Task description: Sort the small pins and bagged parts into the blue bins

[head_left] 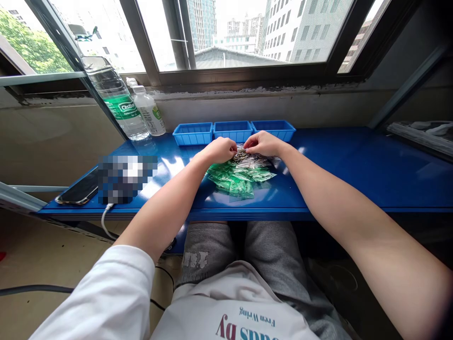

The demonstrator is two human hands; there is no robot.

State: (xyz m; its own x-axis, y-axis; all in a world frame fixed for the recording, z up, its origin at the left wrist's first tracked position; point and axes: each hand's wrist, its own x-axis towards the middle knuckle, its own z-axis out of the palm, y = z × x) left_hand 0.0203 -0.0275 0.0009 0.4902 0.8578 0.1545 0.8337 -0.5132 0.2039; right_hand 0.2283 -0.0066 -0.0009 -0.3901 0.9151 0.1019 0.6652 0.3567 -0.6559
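On the blue table (354, 174) lies a pile of small green plastic packets (233, 181). Clear packets (252, 163) and loose, thin metal pieces (241, 155), which look like screws, sit at its far side. My left hand (222, 150) is over the pile's far left, its fingers curled and closed at the metal pieces. From the right, my right hand (264, 143) reaches in with thumb and fingers pinched close by. Whatever either hand pinches is too small or hidden to make out. Three blue plastic bins, left (193, 138), middle (226, 135) and right (289, 134), stand just beyond my hands.
A large water bottle (123, 111) and a smaller bottle (150, 113) stand at the back left. A phone (79, 188) lies beside a blurred-out patch, with a white cable (104, 219) hanging over the front edge. The window wall (212, 105) borders the table's back.
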